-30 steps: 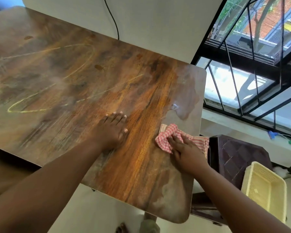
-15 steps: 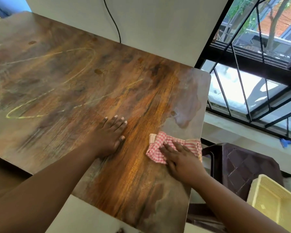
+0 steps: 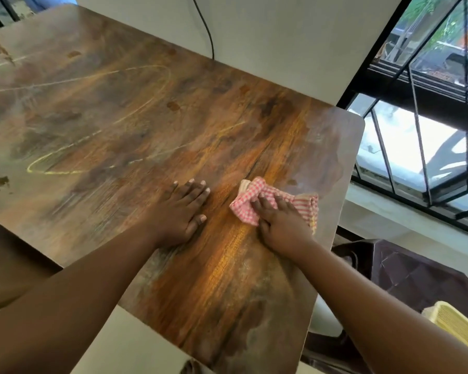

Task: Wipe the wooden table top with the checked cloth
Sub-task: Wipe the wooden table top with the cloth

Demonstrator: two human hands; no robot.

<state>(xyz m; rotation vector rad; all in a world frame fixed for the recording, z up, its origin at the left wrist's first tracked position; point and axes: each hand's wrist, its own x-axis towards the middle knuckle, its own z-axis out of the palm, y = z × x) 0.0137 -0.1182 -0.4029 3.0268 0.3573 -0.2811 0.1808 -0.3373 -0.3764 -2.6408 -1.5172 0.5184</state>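
no readable text, no labels, no brand marks, no numbers, no signs anywhere in view, only unlettered yellow chalk-like loops (image 3: 97,147) scrawled across the wooden table top (image 3: 227,265)

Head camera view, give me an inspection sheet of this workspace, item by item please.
Surface: wooden table top, with a yellowish looping mark and small brown spots.
Job's things: checked cloth, bunched, lying on the table near its right edge.
Clutter: nothing seen on the table.
Hands: left hand flat on the wood, fingers straight; right hand presses on the cloth.
Cables: black cable runs down the wall behind the table.
Surroundings: barred window on the right; dark chair and a pale yellow basket below it.
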